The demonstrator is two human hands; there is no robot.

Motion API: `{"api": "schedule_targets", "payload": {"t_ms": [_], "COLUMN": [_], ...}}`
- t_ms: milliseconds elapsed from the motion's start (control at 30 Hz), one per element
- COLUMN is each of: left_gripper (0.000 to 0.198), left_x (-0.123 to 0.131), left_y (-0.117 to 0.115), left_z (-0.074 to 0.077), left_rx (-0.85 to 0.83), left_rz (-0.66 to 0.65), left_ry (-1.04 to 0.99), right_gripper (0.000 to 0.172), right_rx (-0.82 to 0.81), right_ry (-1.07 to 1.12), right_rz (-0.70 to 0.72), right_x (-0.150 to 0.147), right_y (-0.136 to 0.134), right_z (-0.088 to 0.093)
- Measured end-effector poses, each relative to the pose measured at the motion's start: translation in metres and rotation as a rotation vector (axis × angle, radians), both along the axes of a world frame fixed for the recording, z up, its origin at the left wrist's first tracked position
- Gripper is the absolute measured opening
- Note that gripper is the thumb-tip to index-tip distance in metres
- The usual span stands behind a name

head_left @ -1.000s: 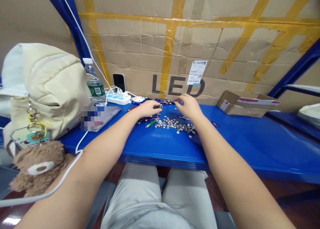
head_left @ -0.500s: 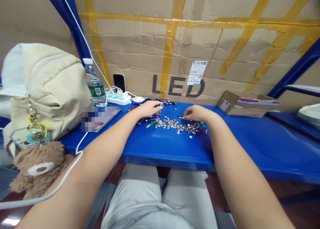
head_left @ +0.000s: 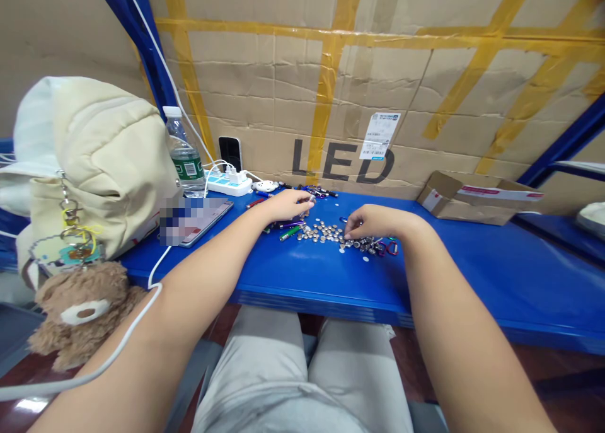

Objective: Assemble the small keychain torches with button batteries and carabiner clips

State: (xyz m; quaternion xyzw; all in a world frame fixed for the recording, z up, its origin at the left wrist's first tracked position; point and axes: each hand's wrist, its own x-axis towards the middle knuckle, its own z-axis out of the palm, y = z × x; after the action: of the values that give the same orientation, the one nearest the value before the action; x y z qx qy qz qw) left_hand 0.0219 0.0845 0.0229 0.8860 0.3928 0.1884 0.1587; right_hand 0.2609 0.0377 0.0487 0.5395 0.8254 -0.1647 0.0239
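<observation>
The person's right hand [head_left: 378, 220] dipped its bunched fingertips into small round metal discs [head_left: 322, 237] on the bench [head_left: 302, 275]; whether it gripped one could not be told. Carabiners [head_left: 392, 248] lay just below that hand. The left hand [head_left: 290, 205] hovered with curled fingers, its grip unclear, above a green tube [head_left: 289, 233].

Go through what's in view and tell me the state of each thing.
Left hand: fingers closed on a small silvery piece
Right hand: fingertips down among small discs, grip unclear
Small discs: scattered loose
Green tube: lying on the blue table
Bottle: upright, capped
Cardboard box: open-topped
Power strip: plugs inserted
Dark-screened phone: propped upright
</observation>
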Motion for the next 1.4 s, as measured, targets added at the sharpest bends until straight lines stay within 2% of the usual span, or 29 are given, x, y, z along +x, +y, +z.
{"api": "schedule_targets", "payload": {"t_ms": [100, 233, 333, 467, 700, 867, 1000, 1167, 1267, 1400], "left_gripper": [0.032, 0.031, 0.032, 0.034, 0.034, 0.032, 0.03, 0.03, 0.03, 0.028], "left_x": [0.0, 0.003, 0.006, 0.009, 0.01, 0.013, 0.016, 0.021, 0.024, 0.025], "left_y": [-0.002, -0.005, -0.006, -0.008, -0.009, -0.008, -0.014, -0.02, -0.019, -0.015], "left_z": [0.0, 0.001, 0.001, 0.004, 0.005, 0.001, 0.001, 0.004, 0.003, 0.001], "left_rx": [0.009, 0.032, 0.041, 0.058, 0.092, 0.274, 0.501, 0.786, 0.798, 0.677], "left_rz": [-0.008, -0.069, -0.117, -0.121, -0.161, -0.149, -0.151, -0.056, -0.069, -0.105], "left_ry": [-0.005, -0.026, -0.051, -0.077, -0.062, -0.094, 0.043, 0.178, 0.184, 0.081], "right_gripper": [0.017, 0.022, 0.023, 0.021, 0.016, 0.029, 0.027, 0.023, 0.024, 0.025], "right_rx": [0.081, 0.339, 0.437, 0.368, 0.32, 0.36, 0.253, -0.22, -0.385, -0.341], "right_ry": [0.073, 0.368, 0.575, 0.717, 0.81, 0.673, 0.769, 1.063, 1.151, 1.103], "right_rz": [-0.025, -0.129, -0.187, -0.172, -0.091, -0.018, -0.065, -0.222, -0.237, -0.218], "right_x": [-0.007, -0.015, -0.021, -0.031, -0.043, -0.04, -0.04, -0.044, -0.045, -0.044], "right_y": [0.0, 0.007, 0.013, 0.017, 0.019, 0.021, 0.017, 0.008, 0.006, 0.007], "right_z": [-0.002, -0.007, -0.014, -0.023, -0.033, -0.035, -0.031, -0.024, -0.022, -0.023]}}
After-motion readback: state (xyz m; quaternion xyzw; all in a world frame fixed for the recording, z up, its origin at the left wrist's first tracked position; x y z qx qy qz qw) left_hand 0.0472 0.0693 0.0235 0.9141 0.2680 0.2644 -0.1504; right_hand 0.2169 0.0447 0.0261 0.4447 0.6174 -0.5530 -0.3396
